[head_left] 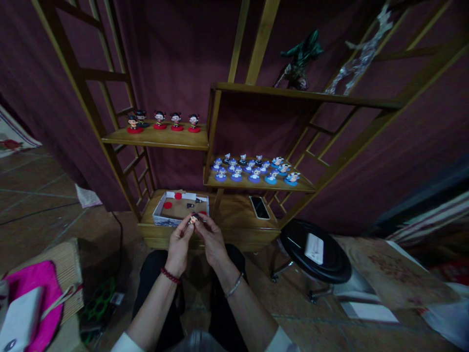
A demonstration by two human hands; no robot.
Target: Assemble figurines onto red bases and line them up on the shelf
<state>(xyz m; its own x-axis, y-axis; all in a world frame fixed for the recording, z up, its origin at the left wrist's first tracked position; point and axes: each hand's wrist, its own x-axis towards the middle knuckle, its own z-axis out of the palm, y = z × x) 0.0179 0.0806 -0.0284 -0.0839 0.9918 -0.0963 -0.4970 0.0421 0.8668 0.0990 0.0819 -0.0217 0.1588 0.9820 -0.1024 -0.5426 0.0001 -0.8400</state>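
Both hands meet over the front edge of the low shelf. Between their fingertips is a small doll figurine (194, 219) with dark hair and an orange-red body. My left hand (179, 247) pinches it from the left, and my right hand (212, 239) grips it from the right. Just behind them, an open shallow box (161, 220) holds red round bases (167, 205) and a few small dark pieces (190, 206). On the upper left shelf stand several similar figurines (176, 121) on red bases.
Purple and blue figurines (236, 173) stand in rows on the middle shelf (256, 185). A phone (260, 208) lies on the low shelf. Above are a green statue (302, 58) and a clear one (361, 54). A black stool (322, 254) stands at the right, a pink cloth (47, 288) at the left.
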